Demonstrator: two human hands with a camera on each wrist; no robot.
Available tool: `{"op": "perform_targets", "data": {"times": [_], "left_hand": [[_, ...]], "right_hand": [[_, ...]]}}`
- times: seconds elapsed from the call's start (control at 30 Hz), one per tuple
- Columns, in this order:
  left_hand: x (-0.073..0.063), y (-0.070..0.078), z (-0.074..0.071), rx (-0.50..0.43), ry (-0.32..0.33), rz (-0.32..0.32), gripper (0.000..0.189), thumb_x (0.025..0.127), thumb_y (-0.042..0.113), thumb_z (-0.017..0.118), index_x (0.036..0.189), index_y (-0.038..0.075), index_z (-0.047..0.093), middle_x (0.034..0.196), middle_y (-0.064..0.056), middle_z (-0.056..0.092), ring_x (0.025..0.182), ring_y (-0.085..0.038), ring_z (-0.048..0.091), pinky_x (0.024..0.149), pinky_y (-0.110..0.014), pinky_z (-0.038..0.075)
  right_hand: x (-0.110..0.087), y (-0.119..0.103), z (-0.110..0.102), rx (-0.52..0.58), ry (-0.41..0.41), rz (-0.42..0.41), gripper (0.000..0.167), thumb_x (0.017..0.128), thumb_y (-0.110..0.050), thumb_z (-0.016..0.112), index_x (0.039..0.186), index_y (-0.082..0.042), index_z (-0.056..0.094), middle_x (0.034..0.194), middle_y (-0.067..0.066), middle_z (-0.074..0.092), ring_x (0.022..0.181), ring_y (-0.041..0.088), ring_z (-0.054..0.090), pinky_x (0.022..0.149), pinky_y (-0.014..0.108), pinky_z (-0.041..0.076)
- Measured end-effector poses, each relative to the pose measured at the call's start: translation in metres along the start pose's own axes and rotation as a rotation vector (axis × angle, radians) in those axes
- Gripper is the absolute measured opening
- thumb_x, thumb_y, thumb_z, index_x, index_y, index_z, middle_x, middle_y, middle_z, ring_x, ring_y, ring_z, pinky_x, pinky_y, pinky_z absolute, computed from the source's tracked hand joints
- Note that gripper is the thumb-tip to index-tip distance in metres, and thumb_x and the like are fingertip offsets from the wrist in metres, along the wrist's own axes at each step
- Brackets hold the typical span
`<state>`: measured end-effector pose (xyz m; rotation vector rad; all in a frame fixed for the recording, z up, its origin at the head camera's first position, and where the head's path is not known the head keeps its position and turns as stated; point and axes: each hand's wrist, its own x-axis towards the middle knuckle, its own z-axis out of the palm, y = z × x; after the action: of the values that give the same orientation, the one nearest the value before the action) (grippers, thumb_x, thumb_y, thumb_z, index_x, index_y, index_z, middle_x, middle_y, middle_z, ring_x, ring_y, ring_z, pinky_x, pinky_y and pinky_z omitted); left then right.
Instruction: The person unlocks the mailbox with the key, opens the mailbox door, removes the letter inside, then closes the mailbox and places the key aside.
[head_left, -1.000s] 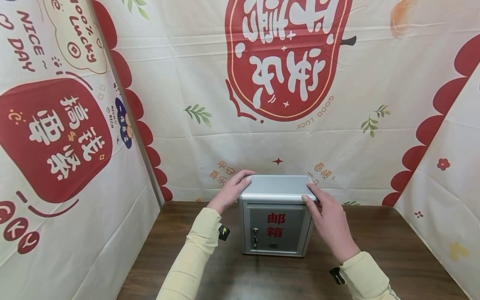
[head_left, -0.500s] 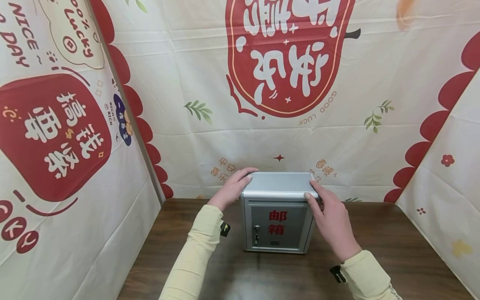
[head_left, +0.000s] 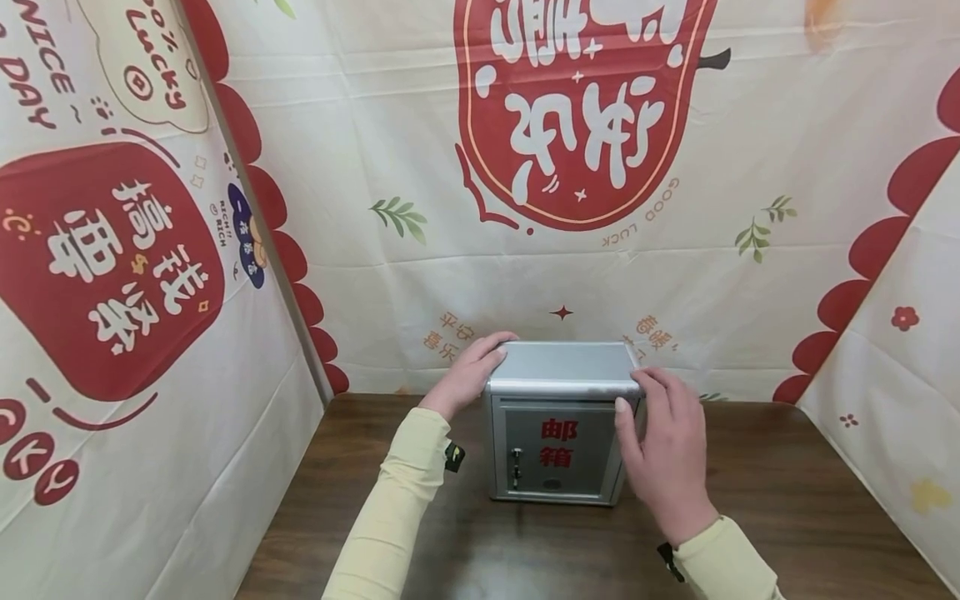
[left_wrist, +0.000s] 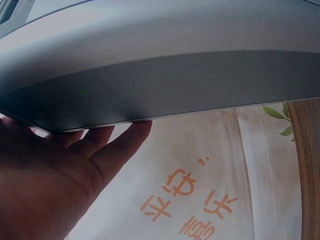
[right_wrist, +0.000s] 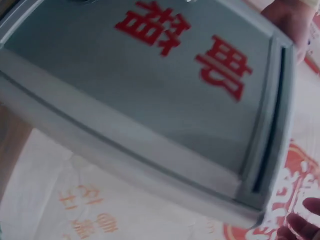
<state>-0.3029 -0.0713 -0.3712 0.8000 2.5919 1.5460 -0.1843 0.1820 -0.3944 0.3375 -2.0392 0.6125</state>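
Note:
A silver metal mailbox (head_left: 558, 446) stands upright on the wooden table, its door toward me. Red characters mark the grey door, and a key sits in the lock (head_left: 517, 468) at the door's left. My left hand (head_left: 468, 375) holds the box at its back left top corner, thumb on top. In the left wrist view, the left hand's fingers (left_wrist: 127, 142) reach along the back edge of the box. My right hand (head_left: 667, 450) is by the top right front corner with fingers loosely bent. The right wrist view shows its fingertips (right_wrist: 302, 225) a little off the box corner.
Brown wooden table (head_left: 360, 492) extends on both sides of the box. A printed cloth (head_left: 360, 317) hangs right behind it. More printed cloth walls stand at the left (head_left: 202, 417) and right (head_left: 862, 367).
My right hand has come off the mailbox's top right edge and shifted slightly right. My left hand stays at its corner. The head view has tilted a little.

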Motion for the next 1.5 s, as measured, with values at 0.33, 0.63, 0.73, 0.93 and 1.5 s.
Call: {"op": "perform_targets", "data": {"times": [0.33, 0.63, 0.73, 0.93, 1.5], "left_hand": [[0.006, 0.006, 0.001, 0.025, 0.006, 0.028, 0.036, 0.102, 0.025, 0.040, 0.134, 0.015, 0.053, 0.134, -0.003, 0.050, 0.123, -0.018, 0.044, 0.102, -0.043, 0.033], [0.003, 0.007, 0.000, 0.014, 0.002, 0.000, 0.037, 0.102, 0.029, 0.039, 0.136, 0.018, 0.052, 0.134, -0.002, 0.049, 0.122, -0.018, 0.044, 0.100, -0.045, 0.034], [0.001, 0.005, 0.000, 0.006, -0.003, -0.017, 0.038, 0.102, 0.032, 0.038, 0.136, 0.019, 0.051, 0.134, -0.001, 0.049, 0.122, -0.018, 0.044, 0.100, -0.047, 0.034], [-0.001, 0.002, 0.000, -0.010, -0.010, -0.027, 0.038, 0.102, 0.034, 0.038, 0.136, 0.022, 0.051, 0.135, 0.001, 0.048, 0.123, -0.018, 0.043, 0.101, -0.048, 0.033], [-0.002, 0.004, -0.001, -0.023, -0.024, -0.006, 0.037, 0.103, 0.029, 0.038, 0.136, 0.017, 0.051, 0.135, -0.001, 0.048, 0.124, -0.019, 0.042, 0.102, -0.046, 0.032]], "right_hand": [[-0.002, -0.032, 0.003, 0.063, 0.027, -0.103, 0.047, 0.097, -0.037, 0.042, 0.107, 0.004, 0.062, 0.110, 0.017, 0.058, 0.097, 0.033, 0.055, 0.083, 0.047, 0.041], [-0.031, -0.041, 0.031, 0.018, -0.190, -0.090, 0.020, 0.094, -0.027, 0.053, 0.082, -0.013, 0.059, 0.071, -0.005, 0.056, 0.058, 0.010, 0.050, 0.052, 0.031, 0.043], [-0.044, -0.044, 0.045, -0.018, -0.334, -0.005, 0.024, 0.094, -0.032, 0.057, 0.074, -0.019, 0.053, 0.060, -0.013, 0.043, 0.048, 0.004, 0.037, 0.044, 0.024, 0.033], [-0.066, -0.048, 0.071, -0.050, -0.583, 0.175, 0.034, 0.093, -0.045, 0.057, 0.071, -0.020, 0.051, 0.056, -0.011, 0.038, 0.045, 0.005, 0.035, 0.041, 0.025, 0.031], [-0.082, -0.056, 0.103, 0.009, -0.616, 0.310, 0.042, 0.095, -0.038, 0.057, 0.059, -0.021, 0.042, 0.048, -0.008, 0.035, 0.040, 0.008, 0.035, 0.039, 0.028, 0.028]]}}
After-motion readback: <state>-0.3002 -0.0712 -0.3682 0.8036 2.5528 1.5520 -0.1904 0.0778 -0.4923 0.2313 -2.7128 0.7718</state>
